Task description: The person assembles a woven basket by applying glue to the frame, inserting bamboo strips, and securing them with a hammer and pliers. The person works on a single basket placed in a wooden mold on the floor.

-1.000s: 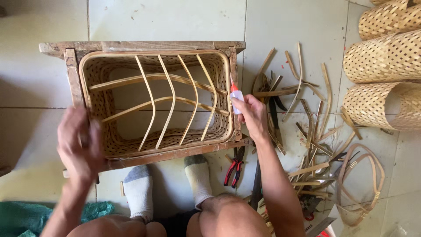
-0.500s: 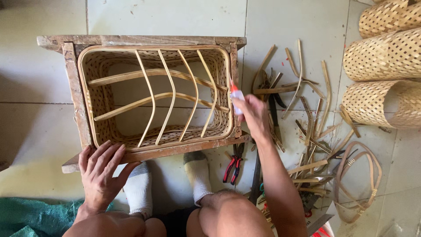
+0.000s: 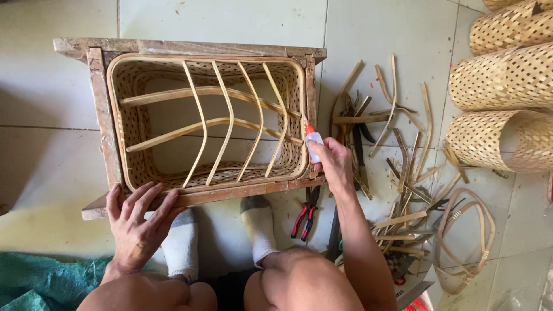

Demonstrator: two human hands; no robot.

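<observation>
While my right hand (image 3: pixel 334 164) grips the small white glue bottle (image 3: pixel 313 144), its red tip points up-left at the woven rattan basket (image 3: pixel 207 121) rim; my left hand (image 3: pixel 138 222) lies open on the wooden frame (image 3: pixel 103 115).

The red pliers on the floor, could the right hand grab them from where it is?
Probably yes. The red pliers lie uncovered on the tiles just below the right hand, but its fingers hold a small glue bottle, so that would need putting down first.

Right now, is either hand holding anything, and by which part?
The right hand grips a small glue bottle around its white body. The left hand only presses the wooden frame.
</observation>
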